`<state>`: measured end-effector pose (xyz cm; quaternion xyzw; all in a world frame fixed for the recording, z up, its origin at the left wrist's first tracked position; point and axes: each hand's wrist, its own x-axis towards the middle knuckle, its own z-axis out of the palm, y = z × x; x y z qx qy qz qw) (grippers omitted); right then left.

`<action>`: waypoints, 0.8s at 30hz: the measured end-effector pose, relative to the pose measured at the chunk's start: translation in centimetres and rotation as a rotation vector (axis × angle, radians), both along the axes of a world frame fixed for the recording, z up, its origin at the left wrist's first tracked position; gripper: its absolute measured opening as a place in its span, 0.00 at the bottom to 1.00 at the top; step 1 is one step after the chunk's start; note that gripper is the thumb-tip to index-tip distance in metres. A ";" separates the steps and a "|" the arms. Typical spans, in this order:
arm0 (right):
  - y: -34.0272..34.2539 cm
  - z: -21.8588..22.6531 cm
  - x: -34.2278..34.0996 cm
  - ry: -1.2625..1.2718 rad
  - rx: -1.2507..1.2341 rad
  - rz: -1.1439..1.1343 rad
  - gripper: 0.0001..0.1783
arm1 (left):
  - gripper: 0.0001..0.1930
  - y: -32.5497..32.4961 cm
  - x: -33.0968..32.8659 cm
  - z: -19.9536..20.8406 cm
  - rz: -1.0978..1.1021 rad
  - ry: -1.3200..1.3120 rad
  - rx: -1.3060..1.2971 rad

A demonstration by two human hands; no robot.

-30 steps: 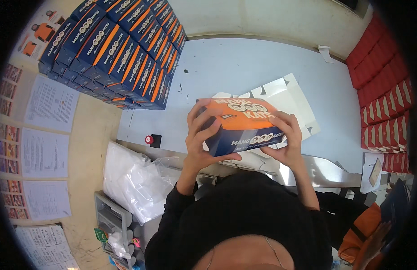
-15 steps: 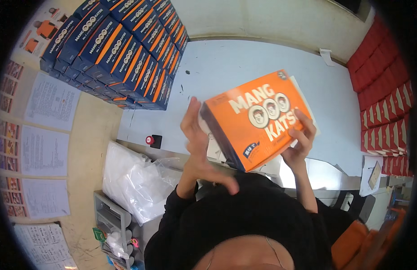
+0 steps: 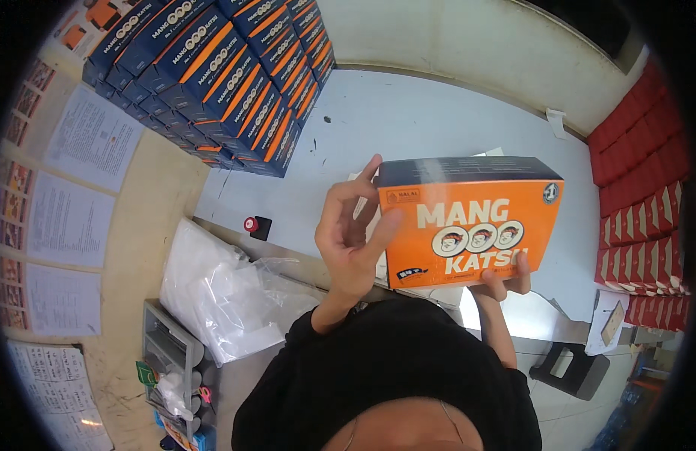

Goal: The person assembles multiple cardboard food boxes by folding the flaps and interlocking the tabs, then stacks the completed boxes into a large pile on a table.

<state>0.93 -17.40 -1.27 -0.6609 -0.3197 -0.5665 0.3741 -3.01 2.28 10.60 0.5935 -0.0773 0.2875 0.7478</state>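
Note:
An orange and dark-blue cardboard box (image 3: 416,255) is held up over the near part of the table, its orange face toward me and its dark-blue long side uppermost. My right hand (image 3: 506,287) grips it at the lower right edge, with the thumb and a finger on the orange face. At its left end, my left hand (image 3: 352,244) is closed around the corner: the thumb lies along the orange face and one fingertip reaches the top edge. Part of the left fingers is hidden by the box. White paper shows behind the box.
Stacked dark-blue and orange boxes (image 3: 213,83) rise at the far left of the pale table (image 3: 438,105). Red boxes (image 3: 641,225) are piled at the right. Clear plastic bags (image 3: 220,301), a red-topped stamp (image 3: 250,224) and a grey organiser (image 3: 167,338) lie to the left.
The box has turned from a tilt to nearly level and shifted right, bringing its dark-blue long side into view. My left hand, spread before, has closed on its left end.

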 end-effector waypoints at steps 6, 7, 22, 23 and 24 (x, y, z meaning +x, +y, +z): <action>0.1 1.2 -0.1 -0.021 -0.032 -0.110 0.18 | 0.15 0.6 -0.7 0.7 0.042 -0.076 0.217; 0.1 0.7 -0.3 -0.020 -0.034 -0.110 0.18 | 0.14 0.8 -0.7 0.5 0.055 -0.110 0.342; -0.3 1.5 0.2 0.121 -0.007 -0.043 0.20 | 0.18 -0.9 0.5 -0.2 0.036 -0.183 -0.147; -0.4 2.9 0.3 0.103 0.013 -0.038 0.20 | 0.20 -0.4 0.7 0.1 0.072 -0.218 -0.139; -0.6 4.5 0.3 0.266 -0.076 0.008 0.26 | 0.23 1.1 0.0 0.0 -0.012 -0.244 0.241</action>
